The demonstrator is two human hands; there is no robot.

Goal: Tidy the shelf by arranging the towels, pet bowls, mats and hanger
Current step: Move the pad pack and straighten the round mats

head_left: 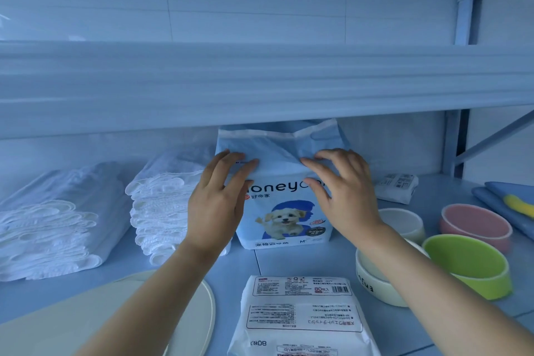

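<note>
Both hands up at the blue pack of pet training mats [284,211], standing upright at the back of the shelf [289,263] with its long axis vertical and its puppy print facing out. Left hand [219,199] laid flat against the pack's upper left, fingers [245,165] spread and resting on the crumpled top fold. Right hand [344,191] mirrored on the upper right, fingers splayed over the loose plastic. Neither hand closed into a real grip; more a pressing or steadying contact from both sides, so open rather than clamped.

Pack directly ahead of both hands, equally near to each, its top close under the shelf board above [260,81]. Any lift judged tight for headroom; a slide or push along the shelf likelier.

Left of the pack, touching or nearly so: a stack of folded white towels [161,205], and a second stack [49,228] further left. Right of it, well apart: a small white packet [397,186], a white bowl [404,222], a pink bowl [476,225], a green bowl [468,266] and a cream bowl [372,283] partly under the right forearm. In front, lying flat: a white packet of wipes or pads [300,315] and a pale oval mat or tray [115,312].
</note>
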